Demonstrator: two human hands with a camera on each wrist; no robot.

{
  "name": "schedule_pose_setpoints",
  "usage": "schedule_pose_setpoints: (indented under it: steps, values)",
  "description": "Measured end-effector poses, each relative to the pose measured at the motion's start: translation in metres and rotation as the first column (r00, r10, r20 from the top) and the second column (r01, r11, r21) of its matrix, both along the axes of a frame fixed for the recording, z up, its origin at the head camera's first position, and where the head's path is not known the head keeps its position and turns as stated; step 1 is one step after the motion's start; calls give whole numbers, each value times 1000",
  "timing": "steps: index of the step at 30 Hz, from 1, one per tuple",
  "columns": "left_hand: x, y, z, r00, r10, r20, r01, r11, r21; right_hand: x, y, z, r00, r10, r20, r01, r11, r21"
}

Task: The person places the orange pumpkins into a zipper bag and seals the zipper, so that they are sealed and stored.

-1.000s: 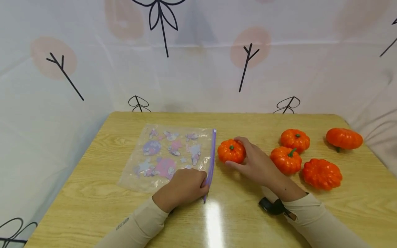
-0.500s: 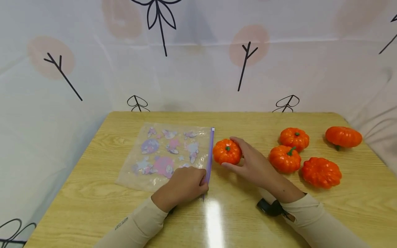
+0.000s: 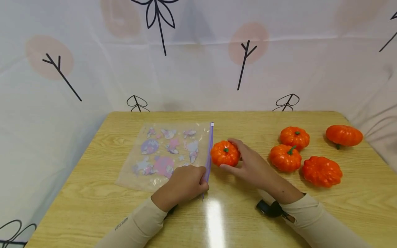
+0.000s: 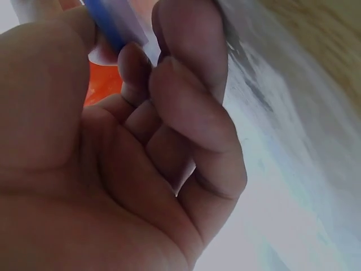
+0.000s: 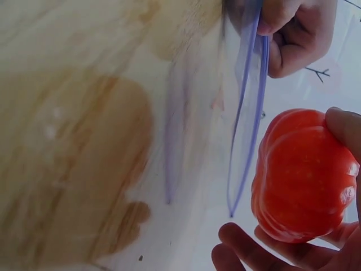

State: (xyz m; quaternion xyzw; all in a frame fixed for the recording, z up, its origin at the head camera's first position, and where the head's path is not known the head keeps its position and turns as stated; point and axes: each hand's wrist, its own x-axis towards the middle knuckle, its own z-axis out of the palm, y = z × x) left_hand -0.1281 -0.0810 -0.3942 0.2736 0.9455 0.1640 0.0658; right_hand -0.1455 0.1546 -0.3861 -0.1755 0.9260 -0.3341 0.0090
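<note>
A clear plastic zip bag (image 3: 131, 174) with pink and purple cartoon prints lies flat on the table. My left hand (image 3: 187, 181) pinches the near part of its purple zip edge (image 3: 211, 141). In the right wrist view the two purple lips (image 5: 264, 73) stand slightly apart below that hand. My right hand (image 3: 255, 167) holds a small orange toy pumpkin (image 3: 225, 155) by its side, thumb and fingers around it. The pumpkin is right beside the bag's mouth, stem up. In the left wrist view, curled fingers (image 4: 192, 107) and a bit of purple strip (image 4: 115, 20) show.
Several more orange pumpkins are grouped on the right: one at the back (image 3: 294, 137), one with its stem up (image 3: 285, 158), one in front (image 3: 322, 171) and one at the far right (image 3: 344, 135). A patterned white cloth (image 3: 198, 75) hangs behind the wooden table (image 3: 93, 206).
My right hand has carried the pumpkin left, up to the bag's mouth. The far end of the zip edge has shifted slightly upward in view. My left hand keeps its place.
</note>
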Motion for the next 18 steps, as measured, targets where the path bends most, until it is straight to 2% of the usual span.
schedule_pose_setpoints:
  steps: [10, 18]
  values:
    - [0, 2, 1, 999, 34, -10, -33, 998, 54, 2, -4, -3, 998, 66, 5, -66, 996, -57]
    - [0, 4, 3, 994, 62, -90, -54, 995, 86, 3, -3, -5, 997, 83, -5, -83, 996, -41]
